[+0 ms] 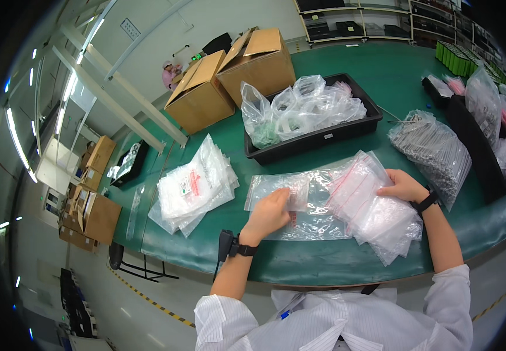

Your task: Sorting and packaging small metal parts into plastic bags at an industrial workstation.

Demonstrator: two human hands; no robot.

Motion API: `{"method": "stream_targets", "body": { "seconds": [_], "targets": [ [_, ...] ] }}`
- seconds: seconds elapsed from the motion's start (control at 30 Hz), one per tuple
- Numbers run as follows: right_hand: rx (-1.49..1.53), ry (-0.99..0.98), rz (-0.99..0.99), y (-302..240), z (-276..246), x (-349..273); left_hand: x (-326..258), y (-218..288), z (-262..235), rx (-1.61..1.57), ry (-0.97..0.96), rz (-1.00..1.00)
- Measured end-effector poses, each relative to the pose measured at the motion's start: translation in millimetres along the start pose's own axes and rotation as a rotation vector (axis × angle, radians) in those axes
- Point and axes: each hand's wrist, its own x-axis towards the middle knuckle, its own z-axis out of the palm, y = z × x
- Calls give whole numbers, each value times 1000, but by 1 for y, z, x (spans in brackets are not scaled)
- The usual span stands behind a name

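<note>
Green bench (pixel 381 64), cartons (pixel 259 73) beyond black tray (pixel 300 145)
Before it, my right fingers (pixel 389 191) hold red-lined bags (pixel 349 196); left fingers (pixel 281 196), grip unclear.

A large clear bag (pixel 323 227) lies flat on the desk (pixel 300 260), partly under fanned, smaller, red-lined clear bags (pixel 381 219).

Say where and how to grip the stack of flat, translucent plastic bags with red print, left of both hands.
Probably the right edge of the stack, pinched thumb over fingers by the left hand coming from the right. The stack lies flat, that edge faces the hand, and its fanned layers could slip unless pinched together.
</note>
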Motion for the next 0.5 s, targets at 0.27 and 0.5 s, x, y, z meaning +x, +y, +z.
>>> {"method": "stream_targets", "body": {
  "seconds": [0.27, 0.5],
  "targets": [
    [10, -14, 9, -2, 3, 3, 9, -21, -50, 150, 485, -236],
    [-31, -1, -27, -5, 0, -2, -23, -31, -162, 418, 1166, -273]
  ]
}}
